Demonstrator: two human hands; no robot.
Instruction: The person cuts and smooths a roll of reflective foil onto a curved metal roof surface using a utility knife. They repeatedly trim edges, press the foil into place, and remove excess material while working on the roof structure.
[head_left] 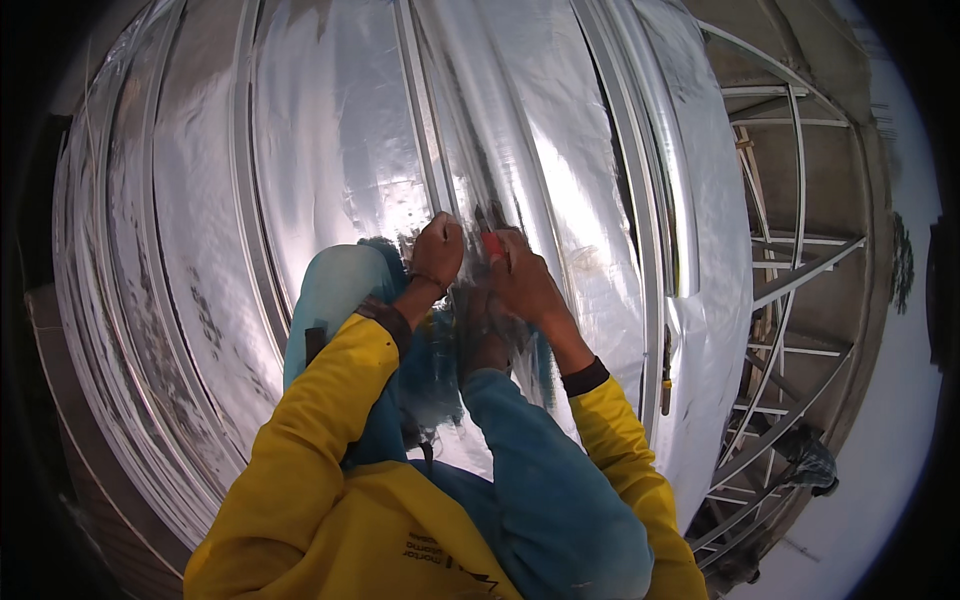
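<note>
Shiny silver foil sheeting [330,150] lies in front of me, folded and creased. A pale metal batten [425,110] runs away from me along it. Beside the batten's near end, my left hand [437,250] is closed in a fist; what its fingers hold, if anything, is hidden. My right hand [528,288] grips a red-handled tool [492,244] against a fold of the foil, just right of the left hand. A narrow dark tip shows beyond the handle, but the tool's exact kind is unclear. My bent knees are close to both hands.
More battens [245,150] cross the foil at left and right. A slim tool with a yellow part [667,392] lies by the right battens. Past the foil's right edge is open steel framing [800,275] high over the ground, with another person [808,460] at lower right.
</note>
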